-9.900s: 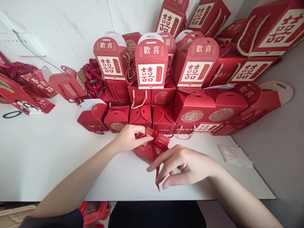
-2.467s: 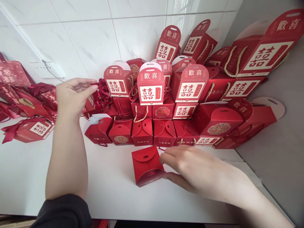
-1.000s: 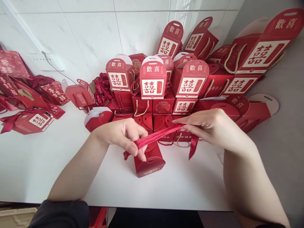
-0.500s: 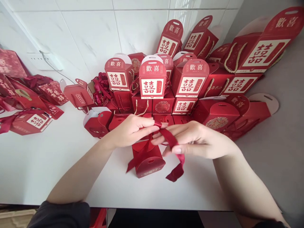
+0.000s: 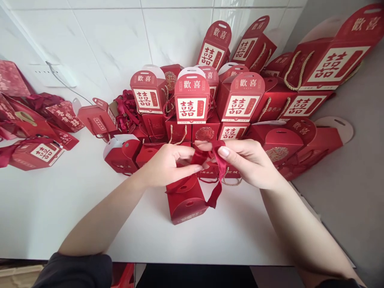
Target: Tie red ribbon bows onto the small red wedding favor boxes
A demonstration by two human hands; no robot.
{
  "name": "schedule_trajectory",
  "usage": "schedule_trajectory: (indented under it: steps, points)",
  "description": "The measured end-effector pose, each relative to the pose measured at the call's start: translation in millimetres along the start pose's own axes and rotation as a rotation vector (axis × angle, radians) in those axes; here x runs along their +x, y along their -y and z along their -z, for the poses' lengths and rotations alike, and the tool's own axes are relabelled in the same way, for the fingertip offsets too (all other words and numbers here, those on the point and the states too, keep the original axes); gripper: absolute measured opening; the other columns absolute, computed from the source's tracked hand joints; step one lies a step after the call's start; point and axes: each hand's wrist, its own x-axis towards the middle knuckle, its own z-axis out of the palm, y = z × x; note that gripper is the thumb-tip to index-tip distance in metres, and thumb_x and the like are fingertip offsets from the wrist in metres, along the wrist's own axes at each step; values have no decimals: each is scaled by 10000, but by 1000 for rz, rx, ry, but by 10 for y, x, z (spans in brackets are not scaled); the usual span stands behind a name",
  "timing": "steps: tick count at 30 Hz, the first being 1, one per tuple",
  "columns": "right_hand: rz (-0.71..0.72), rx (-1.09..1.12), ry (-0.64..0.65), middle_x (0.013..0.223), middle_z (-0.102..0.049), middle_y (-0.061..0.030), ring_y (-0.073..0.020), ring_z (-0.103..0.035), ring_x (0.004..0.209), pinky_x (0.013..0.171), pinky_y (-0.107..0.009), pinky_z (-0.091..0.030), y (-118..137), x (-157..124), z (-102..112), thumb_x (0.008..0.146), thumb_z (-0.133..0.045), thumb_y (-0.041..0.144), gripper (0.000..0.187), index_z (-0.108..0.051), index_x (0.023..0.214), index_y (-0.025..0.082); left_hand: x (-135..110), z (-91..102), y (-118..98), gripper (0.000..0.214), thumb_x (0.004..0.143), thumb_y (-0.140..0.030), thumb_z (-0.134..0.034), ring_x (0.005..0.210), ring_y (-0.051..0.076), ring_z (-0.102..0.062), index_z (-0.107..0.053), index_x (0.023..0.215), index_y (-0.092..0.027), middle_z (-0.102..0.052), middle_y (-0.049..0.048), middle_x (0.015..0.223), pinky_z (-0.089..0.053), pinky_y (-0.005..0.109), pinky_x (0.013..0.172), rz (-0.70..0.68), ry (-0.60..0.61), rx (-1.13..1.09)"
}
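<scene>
A dark red ribbon (image 5: 221, 168) runs between my two hands, above a small red gift box (image 5: 187, 200) on the white table. My left hand (image 5: 169, 165) is closed on the ribbon, thumb below and fingers above. With thumb and fingers, my right hand (image 5: 247, 162) pinches another stretch of it. One loose end hangs down on the right, close to the box's corner. Part of the ribbon lies over the back of the box; how it is fastened there is hidden by my left hand.
Stacked red gift boxes (image 5: 192, 110) with rope handles stand behind my hands against the tiled wall. More boxes (image 5: 37, 154) with ribbons lie on the left of the white table (image 5: 132, 228). A bundle of ribbons (image 5: 127, 110) sits among them. A cable runs from a wall socket (image 5: 57, 75).
My right hand has moved up and closed its fingers on the ribbon. The hanging end has risen and swung left towards the box. My left hand has stayed nearly in place.
</scene>
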Motion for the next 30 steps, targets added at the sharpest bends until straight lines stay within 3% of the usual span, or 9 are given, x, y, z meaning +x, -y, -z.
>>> schedule_trajectory:
  steps: [3,7,9,13,17,21,23,26,30]
  points:
    - [32,-202,19,1079,-730,-37,-208,-696,956,873,-315,-550,-44,5,28,1010,-447,289,297,-687,1176,232,17,21,41,202,798,-297,-736,754,175,-711,-718,904,-127,-754,66,845,-581,273,712,106,48,-148]
    - [119,-400,90,1251,-664,-76,-230,-672,1036,910,-338,-531,-111,22,42,931,-505,179,465,-506,1395,203,19,71,29,161,802,-253,-746,676,140,-714,-731,899,-126,-768,68,834,-588,233,674,159,98,-280]
    - [155,-438,104,1246,-663,-89,-236,-661,1066,926,-336,-520,-133,35,26,905,-546,173,445,-542,1349,189,14,91,9,146,792,-228,-757,663,129,-714,-741,901,-131,-773,69,848,-582,209,646,167,128,-333]
    - [138,-557,67,939,-736,-77,-208,-684,853,772,-302,-523,-178,58,9,957,-512,225,206,-701,1020,176,-7,136,-8,128,780,-214,-766,527,111,-677,-761,884,-139,-776,73,804,-546,191,522,228,167,-400]
    - [85,-659,37,962,-749,-81,-217,-685,861,786,-312,-494,-197,67,33,957,-503,204,221,-714,1013,170,-25,209,19,166,775,-232,-770,478,120,-663,-776,922,-155,-778,83,792,-584,242,567,228,217,-461]
    - [10,-604,208,754,-726,-51,-156,-639,659,663,-268,-464,-159,67,7,990,-487,293,300,-706,832,161,-24,254,55,249,784,-316,-760,445,97,-631,-775,993,-181,-771,114,991,-601,274,603,132,185,-491]
    - [-32,-481,320,690,-708,-34,-123,-600,574,600,-244,-451,-133,58,-23,1000,-477,352,367,-694,783,152,-17,243,57,303,816,-316,-728,489,105,-648,-744,1092,-193,-773,99,963,-588,256,591,112,136,-434]
    - [-61,-277,392,763,-739,-44,-117,-635,617,614,-229,-476,-99,38,-43,992,-498,389,369,-719,830,142,-11,179,55,332,860,-298,-677,591,139,-684,-693,1171,-183,-759,64,845,-565,242,577,56,56,-241]
    - [-93,-155,385,785,-754,-52,-119,-653,630,621,-227,-503,-72,22,-8,976,-531,392,350,-741,862,136,-23,64,112,161,910,-243,-587,589,126,-625,-716,842,-174,-666,13,650,-457,233,529,-230,-95,350]
